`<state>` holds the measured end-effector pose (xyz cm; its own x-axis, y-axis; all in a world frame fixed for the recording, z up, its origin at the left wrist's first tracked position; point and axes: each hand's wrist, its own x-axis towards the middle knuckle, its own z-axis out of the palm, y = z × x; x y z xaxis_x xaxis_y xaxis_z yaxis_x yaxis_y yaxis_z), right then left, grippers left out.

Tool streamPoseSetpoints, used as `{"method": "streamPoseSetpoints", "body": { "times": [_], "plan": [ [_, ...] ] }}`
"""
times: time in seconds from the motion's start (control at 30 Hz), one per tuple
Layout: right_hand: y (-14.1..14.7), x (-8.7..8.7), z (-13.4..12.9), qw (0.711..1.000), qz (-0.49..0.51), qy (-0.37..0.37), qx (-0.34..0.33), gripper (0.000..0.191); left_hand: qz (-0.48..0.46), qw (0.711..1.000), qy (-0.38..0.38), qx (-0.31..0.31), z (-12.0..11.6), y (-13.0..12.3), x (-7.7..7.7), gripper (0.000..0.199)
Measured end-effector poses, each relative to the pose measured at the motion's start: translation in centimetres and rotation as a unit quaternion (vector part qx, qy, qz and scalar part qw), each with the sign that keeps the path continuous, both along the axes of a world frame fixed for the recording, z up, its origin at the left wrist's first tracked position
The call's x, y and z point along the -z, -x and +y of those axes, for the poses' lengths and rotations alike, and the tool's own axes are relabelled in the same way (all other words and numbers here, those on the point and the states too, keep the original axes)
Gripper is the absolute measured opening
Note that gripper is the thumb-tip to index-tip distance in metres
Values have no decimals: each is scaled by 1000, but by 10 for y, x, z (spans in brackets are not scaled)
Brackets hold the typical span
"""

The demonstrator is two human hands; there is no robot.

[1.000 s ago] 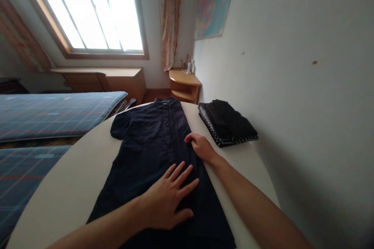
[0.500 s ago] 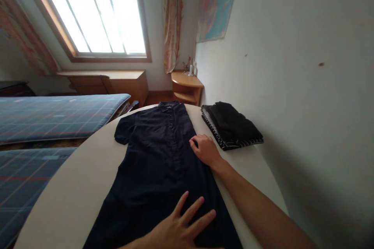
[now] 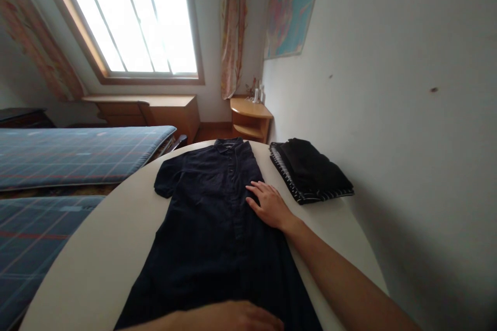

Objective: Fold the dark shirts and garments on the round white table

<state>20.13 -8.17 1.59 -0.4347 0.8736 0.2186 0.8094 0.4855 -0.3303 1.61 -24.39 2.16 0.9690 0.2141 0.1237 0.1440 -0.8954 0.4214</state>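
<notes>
A dark navy short-sleeved shirt point(image 3: 205, 217) lies spread on the round white table point(image 3: 97, 248), its collar at the far edge. One sleeve sticks out on the left; on the right side no sleeve shows. My right hand point(image 3: 269, 206) rests on the shirt's right side, fingers stretched and slightly apart. At the bottom of the view, my left hand point(image 3: 236, 315) lies low over the lower part of the shirt. Its fingers point right, blurred and partly cut off by the frame edge, and look extended with nothing held.
A folded stack of black clothes point(image 3: 312, 170) with white-striped edges sits at the table's right. A bare wall point(image 3: 407, 139) stands close on that side. Plaid mattresses point(image 3: 85, 152) lie to the left. Beyond the table are a low desk point(image 3: 171, 106) and a corner shelf point(image 3: 252, 108).
My right hand has shifted slightly left onto the shirt, its curled fingers now stretched out. My left hand has moved down toward me, its spread fingers now turned rightward.
</notes>
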Motion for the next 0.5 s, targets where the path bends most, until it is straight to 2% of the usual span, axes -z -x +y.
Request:
{"method": "streamPoseSetpoints", "body": {
  "times": [0.1, 0.17, 0.27, 0.37, 0.43, 0.5],
  "plan": [
    [0, 1, 2, 1000, 7, -13, 1, 44, 29, 997, -11, -77, 24, 2, -30, 48],
    [0, 1, 4, 1000, 14, -21, 4, 43, 45, 993, -28, -105, 32, 4, -37, 52],
    [1, -1, 5, 999, 13, -28, 10, 42, 61, 990, -37, -118, 32, 7, -34, 59],
    [3, -5, 3, 999, -1, -37, 21, 41, 74, 990, -55, -104, 26, 7, -28, 62],
    [4, -10, 1, 998, -14, -43, 37, 40, 79, 988, -97, -86, 22, 2, -20, 61],
    [4, -15, -2, 996, -31, -53, 57, 40, 76, 980, -170, -69, 15, -6, -5, 58]
  ]
}}
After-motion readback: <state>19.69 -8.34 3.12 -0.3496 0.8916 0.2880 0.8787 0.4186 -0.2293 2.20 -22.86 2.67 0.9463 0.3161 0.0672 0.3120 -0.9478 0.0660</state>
